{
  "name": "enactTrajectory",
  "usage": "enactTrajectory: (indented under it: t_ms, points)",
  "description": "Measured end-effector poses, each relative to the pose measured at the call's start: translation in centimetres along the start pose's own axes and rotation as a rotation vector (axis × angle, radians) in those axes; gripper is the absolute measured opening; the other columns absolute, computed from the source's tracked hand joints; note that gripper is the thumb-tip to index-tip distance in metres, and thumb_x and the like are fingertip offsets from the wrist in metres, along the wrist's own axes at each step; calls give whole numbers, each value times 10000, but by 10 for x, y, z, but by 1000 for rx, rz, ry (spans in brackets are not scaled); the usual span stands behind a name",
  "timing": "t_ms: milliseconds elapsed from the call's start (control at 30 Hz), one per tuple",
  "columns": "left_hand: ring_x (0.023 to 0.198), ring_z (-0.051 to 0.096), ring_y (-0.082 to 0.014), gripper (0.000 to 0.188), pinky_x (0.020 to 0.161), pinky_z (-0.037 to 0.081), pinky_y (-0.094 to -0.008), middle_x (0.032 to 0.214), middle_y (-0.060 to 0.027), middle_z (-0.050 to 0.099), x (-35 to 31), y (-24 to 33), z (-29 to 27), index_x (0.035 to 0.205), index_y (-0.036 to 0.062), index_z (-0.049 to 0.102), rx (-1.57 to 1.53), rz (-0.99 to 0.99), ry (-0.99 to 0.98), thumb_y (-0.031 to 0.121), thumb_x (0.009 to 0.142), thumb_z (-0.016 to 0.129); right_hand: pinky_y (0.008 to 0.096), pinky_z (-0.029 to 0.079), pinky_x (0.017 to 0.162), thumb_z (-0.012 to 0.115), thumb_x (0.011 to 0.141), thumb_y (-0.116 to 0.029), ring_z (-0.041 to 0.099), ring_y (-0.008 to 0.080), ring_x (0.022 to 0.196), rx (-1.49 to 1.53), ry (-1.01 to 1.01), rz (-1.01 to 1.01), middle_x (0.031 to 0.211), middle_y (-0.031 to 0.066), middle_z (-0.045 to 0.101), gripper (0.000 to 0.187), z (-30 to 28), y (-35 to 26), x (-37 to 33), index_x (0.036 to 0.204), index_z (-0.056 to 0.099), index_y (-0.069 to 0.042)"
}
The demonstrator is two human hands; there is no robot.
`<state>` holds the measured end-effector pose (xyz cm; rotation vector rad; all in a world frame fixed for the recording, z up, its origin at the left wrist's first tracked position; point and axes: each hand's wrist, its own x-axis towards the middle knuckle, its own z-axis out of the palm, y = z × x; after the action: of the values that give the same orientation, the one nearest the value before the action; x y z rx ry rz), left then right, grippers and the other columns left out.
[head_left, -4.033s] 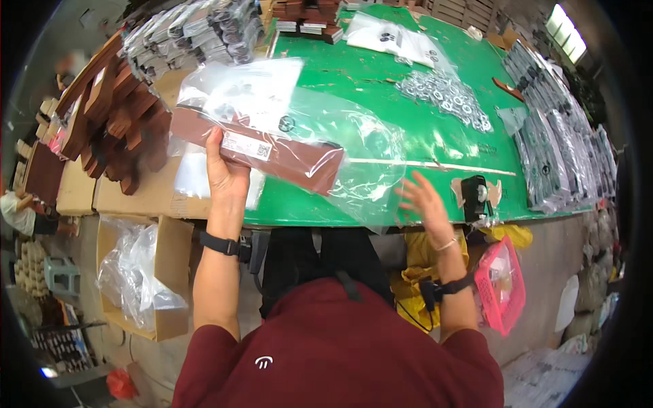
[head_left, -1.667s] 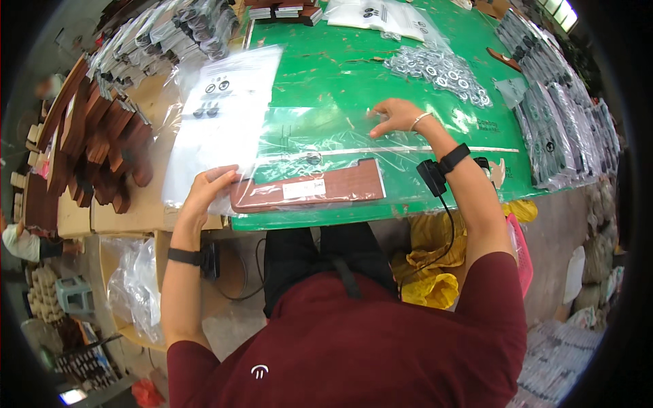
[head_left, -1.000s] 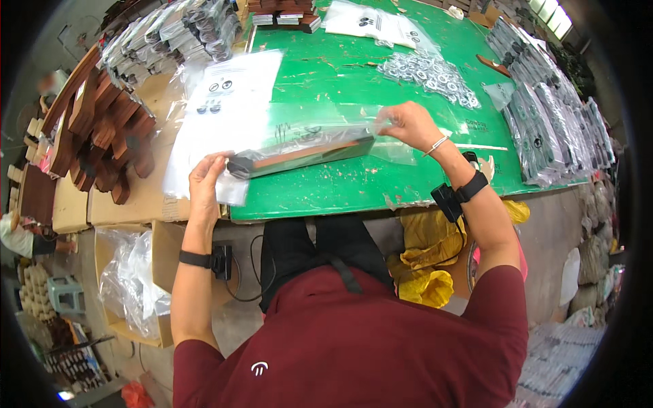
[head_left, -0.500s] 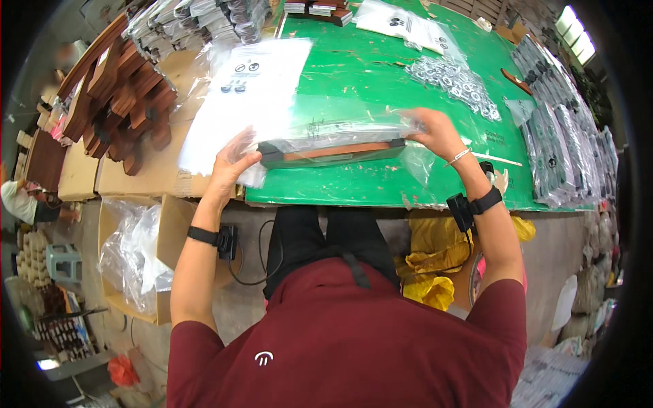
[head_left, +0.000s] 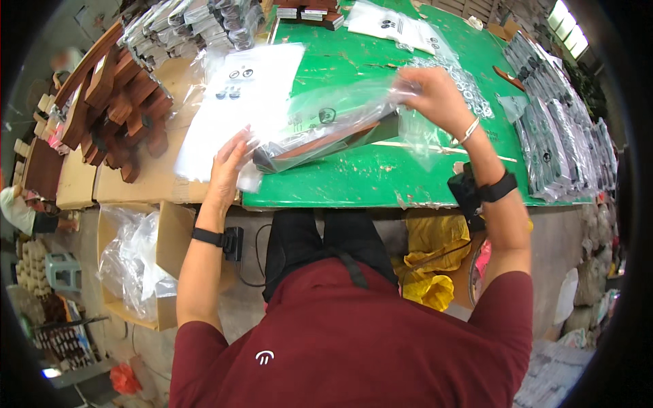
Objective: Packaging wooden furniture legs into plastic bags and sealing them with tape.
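Note:
A clear plastic bag [head_left: 328, 117] with printed symbols is stretched between my two hands above the green tabletop. Inside it lies a long reddish-brown wooden piece with dark ends [head_left: 320, 146], tilted so its right end is higher. My right hand [head_left: 435, 95] is closed on the bag's upper right end, with loose film hanging below. At the lower left end, my left hand [head_left: 230, 163] has its thumb and fingers closed around the edge of the film; its fingertips are slightly blurred.
A stack of flat printed bags [head_left: 238, 88] lies left of my hands, beside piled brown wooden pieces [head_left: 122, 102]. Small clear rings [head_left: 469, 92] are heaped at the back right. Wrapped pieces [head_left: 554, 146] are stacked along the right edge. A cardboard box [head_left: 170, 238] with plastic film stands below left.
My right hand has risen and moved away from me, lifting the right end of the bag and the wooden piece into a tilt. My left hand has stayed near the left end.

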<state>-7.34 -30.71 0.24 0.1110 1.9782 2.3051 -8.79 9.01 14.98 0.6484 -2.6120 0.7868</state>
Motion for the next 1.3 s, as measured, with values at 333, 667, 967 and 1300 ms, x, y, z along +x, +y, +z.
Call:
enactTrajectory:
  t_ms: [333,667,967,1300]
  points:
    - [1304,494,-283,709,1072,398,-413,1428,-152,505,6,-29,9,1504,36,346,-438,115,-106,457,983,577,309,503,608,782,764,-87,610,126,647,-184,-575,-152,722,106,695,223,-87,-174,118,922,699,46]
    - [1293,482,-238,736,1070,374,-338,1397,-120,526,-9,-45,43,1491,59,375,-477,31,-216,286,894,739,256,518,679,742,809,-72,619,98,730,-233,-556,-103,803,37,704,201,-96,-197,119,976,698,30]
    - [859,567,-89,178,786,439,-244,918,-2,674,-5,-11,36,996,32,718,-161,50,-84,154,867,732,246,501,607,747,845,-155,614,85,668,-49,-497,7,732,20,660,180,-105,-91,90,907,678,0]
    - [601,519,-73,209,530,387,-260,661,1,610,27,-14,14,727,8,686,407,-147,2,191,805,748,405,528,753,790,719,-376,676,316,830,-263,-557,133,876,139,699,402,33,118,16,951,692,-62]
